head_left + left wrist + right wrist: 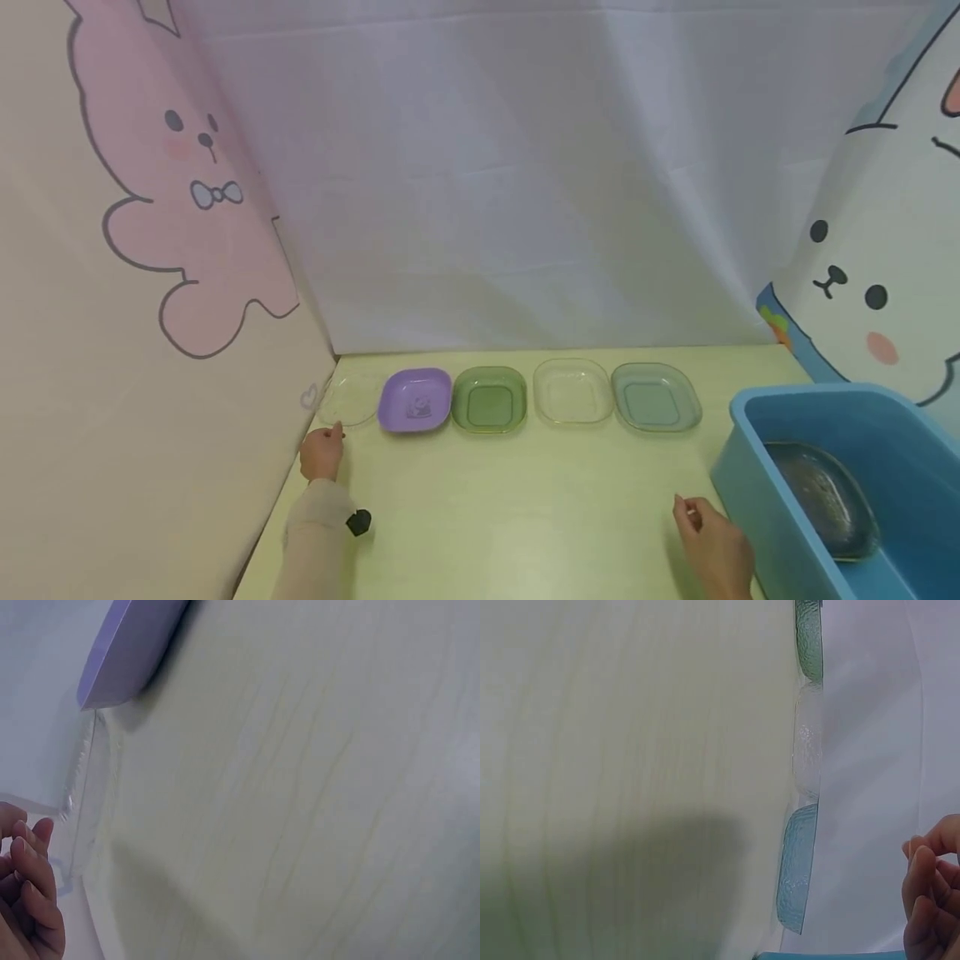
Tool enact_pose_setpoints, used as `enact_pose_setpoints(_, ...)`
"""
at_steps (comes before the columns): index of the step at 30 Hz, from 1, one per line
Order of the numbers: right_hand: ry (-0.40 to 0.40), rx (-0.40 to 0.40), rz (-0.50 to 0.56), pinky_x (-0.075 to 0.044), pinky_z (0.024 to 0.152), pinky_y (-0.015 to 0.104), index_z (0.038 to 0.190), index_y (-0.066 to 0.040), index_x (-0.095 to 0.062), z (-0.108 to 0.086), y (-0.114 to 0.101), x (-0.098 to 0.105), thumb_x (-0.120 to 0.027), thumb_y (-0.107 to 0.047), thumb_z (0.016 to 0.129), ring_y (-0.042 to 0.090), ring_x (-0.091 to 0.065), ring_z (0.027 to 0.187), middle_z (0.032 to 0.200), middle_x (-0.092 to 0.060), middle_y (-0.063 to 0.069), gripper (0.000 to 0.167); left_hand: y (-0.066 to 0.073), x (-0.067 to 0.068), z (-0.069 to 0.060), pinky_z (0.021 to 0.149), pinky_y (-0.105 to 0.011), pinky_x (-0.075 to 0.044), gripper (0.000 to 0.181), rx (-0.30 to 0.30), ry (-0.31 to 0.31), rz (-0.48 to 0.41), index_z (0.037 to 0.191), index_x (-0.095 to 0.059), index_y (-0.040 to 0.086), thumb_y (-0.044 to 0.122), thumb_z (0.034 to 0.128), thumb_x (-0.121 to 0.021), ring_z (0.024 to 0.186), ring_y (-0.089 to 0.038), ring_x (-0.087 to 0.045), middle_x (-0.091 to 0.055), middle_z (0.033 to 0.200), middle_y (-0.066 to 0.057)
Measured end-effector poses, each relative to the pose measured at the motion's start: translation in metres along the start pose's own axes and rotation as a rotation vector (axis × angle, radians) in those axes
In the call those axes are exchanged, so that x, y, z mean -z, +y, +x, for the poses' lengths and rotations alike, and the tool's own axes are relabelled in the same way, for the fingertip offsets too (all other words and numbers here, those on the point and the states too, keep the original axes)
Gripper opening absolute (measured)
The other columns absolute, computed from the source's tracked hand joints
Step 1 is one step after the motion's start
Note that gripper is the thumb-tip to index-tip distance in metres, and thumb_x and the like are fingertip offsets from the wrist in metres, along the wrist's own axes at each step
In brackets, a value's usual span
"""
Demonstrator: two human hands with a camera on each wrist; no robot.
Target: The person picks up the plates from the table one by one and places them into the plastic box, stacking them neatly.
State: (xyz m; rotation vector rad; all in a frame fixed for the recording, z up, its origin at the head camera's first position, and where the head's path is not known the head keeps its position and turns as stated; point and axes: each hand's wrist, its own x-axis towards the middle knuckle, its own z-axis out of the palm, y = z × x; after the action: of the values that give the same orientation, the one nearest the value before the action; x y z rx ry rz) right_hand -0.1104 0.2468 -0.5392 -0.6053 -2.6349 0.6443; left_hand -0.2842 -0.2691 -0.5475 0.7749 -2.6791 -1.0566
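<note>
A row of square, round-cornered plates runs along the far side of the table. Its left end is a clear plate [349, 398], followed by a purple plate [415, 400], a green plate [490, 399], another clear plate [572, 391] and a blue-tinted plate [656, 397]. My left hand [322, 452] is at the near rim of the leftmost clear plate, fingers bent; whether they pinch the rim cannot be made out. Over the table's right part my right hand [714, 543] hovers, loosely curled, with no object visible in it.
A blue plastic tub [783, 487] stands at the right, beside my right hand, with a dark-looking transparent dish [821, 498] inside. White cloth [480, 192] hangs behind the table. Cartoon-printed cloth panels [187, 183] flank both sides.
</note>
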Motion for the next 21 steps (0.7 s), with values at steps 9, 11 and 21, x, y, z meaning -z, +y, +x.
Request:
enact_pose_setpoints(9, -0.009, -0.092, -0.016, -0.031, 0.045, 0.027, 0.077, -0.002, -0.064, -0.009, 0.006, -0.001, -0.058, -0.019, 0.084, 0.015, -0.047, 0.044, 0.057, -0.059, 0.003, 0.019, 0.002, -0.013, 0.020, 0.063, -0.046, -0.043, 0.052, 0.127, -0.092, 0.000, 0.084, -0.061, -0.008, 0.038, 0.0917, -0.039, 0.082, -0.041, -0.057, -0.061, 0.087, -0.027)
enact_pose_setpoints(11, -0.028, -0.107, -0.016, -0.030, 0.046, 0.027, 0.077, -0.002, -0.063, -0.009, 0.007, 0.000, -0.057, -0.020, 0.085, 0.012, -0.046, 0.046, 0.057, -0.058, 0.003, 0.020, -0.001, -0.017, 0.022, 0.067, -0.047, -0.043, 0.050, 0.131, -0.107, -0.030, 0.082, -0.060, -0.007, 0.037, 0.0911, -0.039, 0.085, -0.042, -0.055, -0.060, 0.088, -0.028)
enact_pose_setpoints(21, -0.067, -0.154, -0.048, -0.030, 0.048, 0.026, 0.077, -0.003, -0.062, -0.009, 0.013, -0.001, -0.055, -0.020, 0.084, 0.011, -0.044, 0.047, 0.057, -0.055, 0.001, 0.019, 0.004, -0.027, 0.020, 0.063, -0.029, -0.038, 0.042, 0.130, -0.109, -0.134, 0.088, -0.067, -0.007, 0.025, 0.0898, -0.040, 0.061, -0.020, -0.056, -0.056, 0.050, 0.007)
